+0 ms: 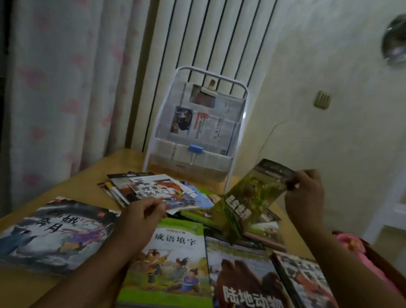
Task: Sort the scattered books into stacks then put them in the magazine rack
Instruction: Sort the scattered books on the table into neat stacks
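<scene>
Overall light: dim, warm yellowish indoor cast; no lamp or window in view.
Brightest zone: far wall [319,65] and radiator [215,32], evenly lit.
Darkest zone: far left edge beside the curtain [60,75], nearly black.
Shadows: soft, weak, under the forearms on the table [83,178].
Glare: small highlights on a shiny object [403,39], upper right.
Blur: that object smeared; right hand [305,194] and lifted book [249,198] slightly soft.
Distortion: wide-angle bowing, near book covers stretched at the bottom edge.
Grain: noisy, low detail throughout.
</scene>
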